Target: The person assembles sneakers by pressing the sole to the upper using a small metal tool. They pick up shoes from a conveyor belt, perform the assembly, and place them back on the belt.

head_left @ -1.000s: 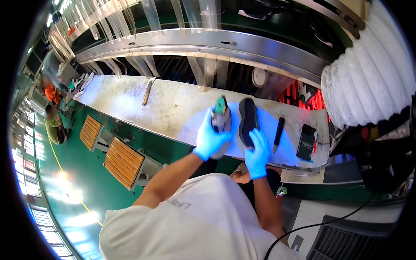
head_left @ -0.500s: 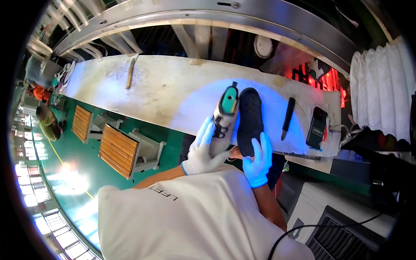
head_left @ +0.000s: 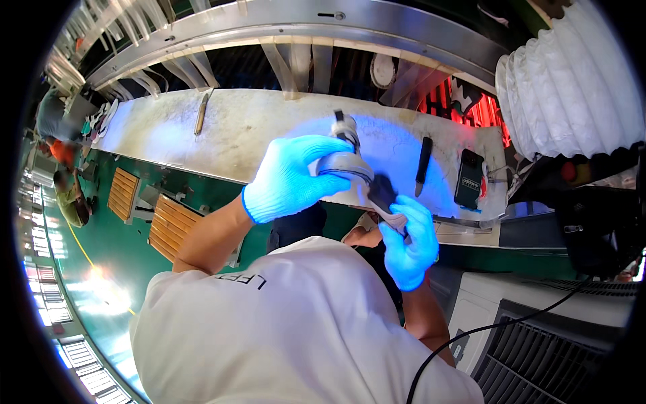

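My left hand [head_left: 289, 176], in a white knit glove lit blue, wraps round the toe of a grey shoe upper [head_left: 344, 163] above the bench's near edge. The shoe's heel end points away from me, and its inside is turned out of sight. To the right, the fingers of my right hand [head_left: 412, 244], gloved alike, close on the near end of a shoe sole [head_left: 382, 191], dark with a pale edge strip. It is held tilted close beside the upper. Whether the two touch is unclear.
On the pale bench [head_left: 249, 121] lie a black-handled knife [head_left: 424, 161], a dark phone [head_left: 469, 178] and a wooden-handled tool [head_left: 201, 114]. A metal machine frame [head_left: 269, 20] runs behind. At right hangs a white ribbed duct [head_left: 572, 87]. Slatted wooden stands [head_left: 171, 225] are at left.
The shoe upper has been tipped over, so its teal insole no longer shows. The sole, flat-on before, is now tilted. My left hand has moved up over the toe; the view has shifted slightly.
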Action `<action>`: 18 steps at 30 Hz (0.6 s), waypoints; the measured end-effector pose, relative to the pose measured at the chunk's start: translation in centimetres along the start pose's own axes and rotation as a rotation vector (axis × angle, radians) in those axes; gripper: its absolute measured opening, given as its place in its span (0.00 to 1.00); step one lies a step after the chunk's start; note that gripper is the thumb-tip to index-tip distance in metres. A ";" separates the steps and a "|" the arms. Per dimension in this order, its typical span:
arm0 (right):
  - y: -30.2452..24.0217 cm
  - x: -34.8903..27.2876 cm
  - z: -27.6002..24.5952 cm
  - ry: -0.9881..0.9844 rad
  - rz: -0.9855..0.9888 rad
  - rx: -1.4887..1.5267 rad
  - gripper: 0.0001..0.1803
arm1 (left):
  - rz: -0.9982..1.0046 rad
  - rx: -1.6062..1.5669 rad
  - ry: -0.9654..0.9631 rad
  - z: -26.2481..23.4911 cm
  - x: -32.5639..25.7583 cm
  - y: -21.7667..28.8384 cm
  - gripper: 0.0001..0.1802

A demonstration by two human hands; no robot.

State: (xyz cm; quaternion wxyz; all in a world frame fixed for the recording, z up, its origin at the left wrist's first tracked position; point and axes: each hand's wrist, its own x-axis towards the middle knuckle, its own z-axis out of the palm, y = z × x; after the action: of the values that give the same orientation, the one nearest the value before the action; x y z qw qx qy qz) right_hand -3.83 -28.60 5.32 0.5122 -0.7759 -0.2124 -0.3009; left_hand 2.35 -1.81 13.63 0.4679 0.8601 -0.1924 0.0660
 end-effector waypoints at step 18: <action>-0.9 0.2 -0.5 -0.024 0.511 0.675 0.18 | 0.409 -0.191 0.099 6.6 -5.6 -0.8 0.13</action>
State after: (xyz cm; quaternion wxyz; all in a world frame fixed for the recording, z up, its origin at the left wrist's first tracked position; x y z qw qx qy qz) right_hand -4.35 -28.73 6.19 0.7932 -0.5958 -0.1059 -0.0686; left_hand -2.88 -5.33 7.71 0.5328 0.7507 -0.3451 0.1830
